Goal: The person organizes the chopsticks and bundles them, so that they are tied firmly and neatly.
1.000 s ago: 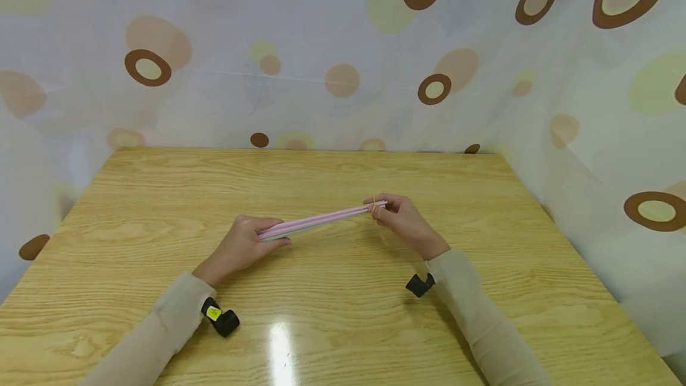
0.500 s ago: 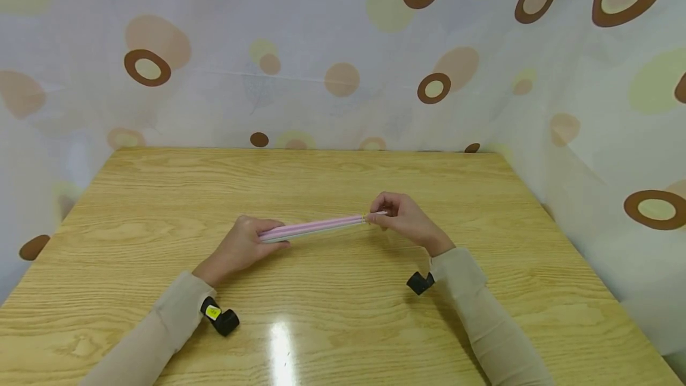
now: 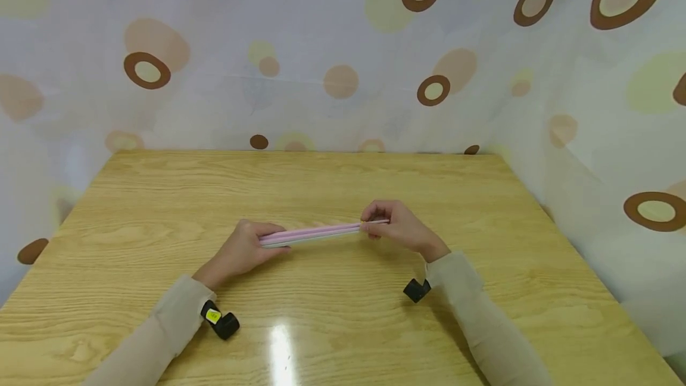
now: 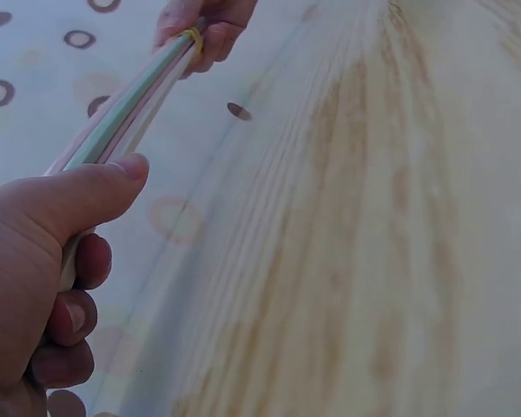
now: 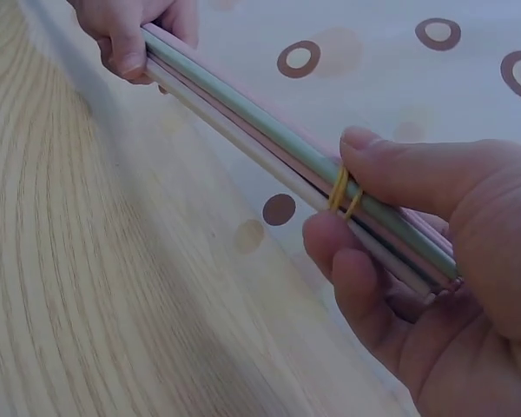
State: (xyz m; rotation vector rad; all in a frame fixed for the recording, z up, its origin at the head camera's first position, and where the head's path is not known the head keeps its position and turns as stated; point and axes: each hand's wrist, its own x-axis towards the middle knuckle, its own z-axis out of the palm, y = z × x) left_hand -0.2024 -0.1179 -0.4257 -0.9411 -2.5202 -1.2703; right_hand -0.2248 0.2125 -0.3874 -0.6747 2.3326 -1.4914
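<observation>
One bundle of pink, green and white sticks (image 3: 316,233) sits just toward six o'clock of my head view's centre, over the wooden table (image 3: 300,183). At its nine o'clock end I have the left hand (image 3: 238,248) wrapped round it, fingers curled. At three o'clock the right hand (image 3: 399,225) pinches it, thumb against fingers, by the yellow band (image 5: 338,188) looped around the sticks.

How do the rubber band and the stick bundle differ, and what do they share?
Colour: the rubber band is yellow; the stick bundle is pink, green and whitish.
Shape: the rubber band is a thin loop; the stick bundle is long and straight.
Place: the rubber band sits at the right hand; the stick bundle reaches the left hand too.
Shared: both are held above the table.
</observation>
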